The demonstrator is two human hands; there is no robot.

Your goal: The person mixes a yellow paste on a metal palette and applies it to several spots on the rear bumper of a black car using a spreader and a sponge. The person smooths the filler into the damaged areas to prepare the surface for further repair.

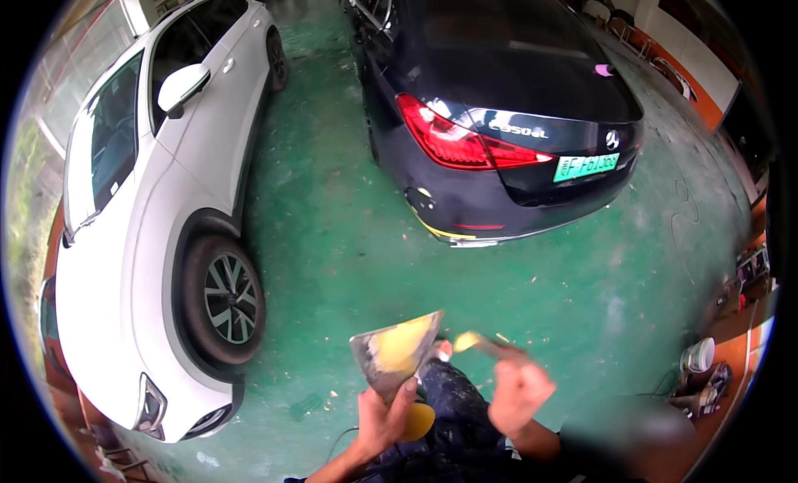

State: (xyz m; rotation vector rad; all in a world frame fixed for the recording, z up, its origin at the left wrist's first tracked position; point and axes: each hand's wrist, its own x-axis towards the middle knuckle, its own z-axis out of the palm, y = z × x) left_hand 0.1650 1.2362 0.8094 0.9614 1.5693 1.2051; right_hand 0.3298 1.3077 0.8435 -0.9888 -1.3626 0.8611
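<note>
My left hand (384, 421) is closed around the narrow end of a wide putty knife (366, 354), its blade tilted up and away from me. A smear of yellow putty (399, 343) covers much of that blade. Beside the same hand shows a rounded yellow thing (418, 422), which I cannot identify. To the right, my right hand (522, 393) grips a small spatula (499, 348), blurred by motion, with a yellow dab on its tip. The spatula is just right of the wide blade, apart from it. Ahead, a dark car (465, 196) has yellow patches on its left rear bumper corner.
A white car (137, 234) stands along the left, its front wheel (224, 300) near me. Green floor (324, 242) with scattered specks runs between the cars. A white bucket (698, 356) and clutter sit at the right edge, and a thin cable (677, 225) lies on the floor.
</note>
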